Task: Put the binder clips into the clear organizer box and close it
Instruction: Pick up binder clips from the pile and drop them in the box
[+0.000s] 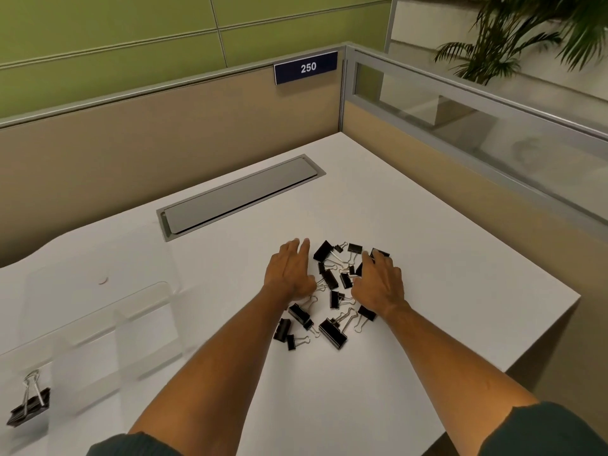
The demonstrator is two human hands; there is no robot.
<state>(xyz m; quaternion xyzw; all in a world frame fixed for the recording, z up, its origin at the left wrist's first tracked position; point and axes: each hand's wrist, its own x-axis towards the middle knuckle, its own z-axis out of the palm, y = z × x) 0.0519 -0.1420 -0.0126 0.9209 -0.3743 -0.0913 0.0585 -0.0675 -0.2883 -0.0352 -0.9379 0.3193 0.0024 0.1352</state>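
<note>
Dark sleeves [543, 432] are seen nearest, flat left hand [291, 273] and right hand [378, 284] flanking scattered binder clips [332, 301]; one large clip [29, 406] is held in the clear organizer box [98, 324], "250" read on a far sign [306, 67].

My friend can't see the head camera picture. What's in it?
Two bare hands, left and right, reach into a pile of black binder clips on a white desk. A clear box sits at left, one clip already inside.
</note>
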